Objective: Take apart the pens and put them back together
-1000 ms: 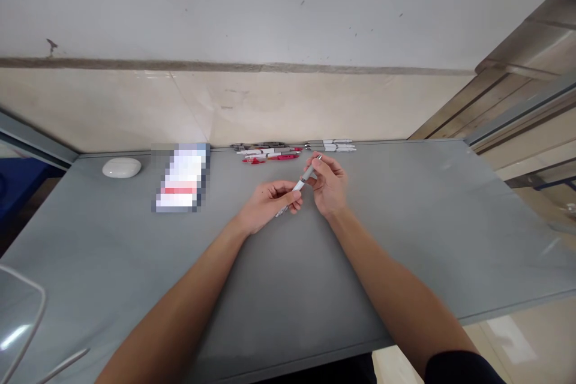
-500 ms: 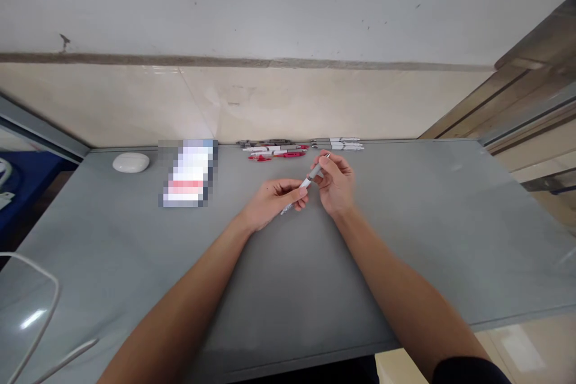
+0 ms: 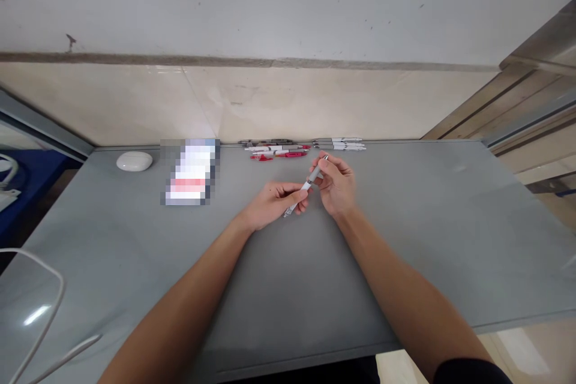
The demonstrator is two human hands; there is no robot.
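Note:
A white and grey pen (image 3: 306,185) is held at a slant between my two hands above the table. My left hand (image 3: 276,203) grips its white barrel, thumb on top, and the lower end pokes out below the fingers. Around the grey section near the silver tip, my right hand (image 3: 336,183) pinches with thumb and fingers. Just behind the hands lie several pens in a loose group, among them a red pen (image 3: 292,155) and white ones. To their right, a small stack of white and grey pens (image 3: 339,144) rests near the wall.
The grey table (image 3: 288,294) meets a tiled wall (image 3: 288,102) at the back. A blurred-out phone-like object (image 3: 191,174) and a white rounded case (image 3: 134,161) are at left. A white cable (image 3: 56,300) curves over the left front corner.
Both hands keep their hold on the pen, which stays almost in place. The whole view has shifted slightly.

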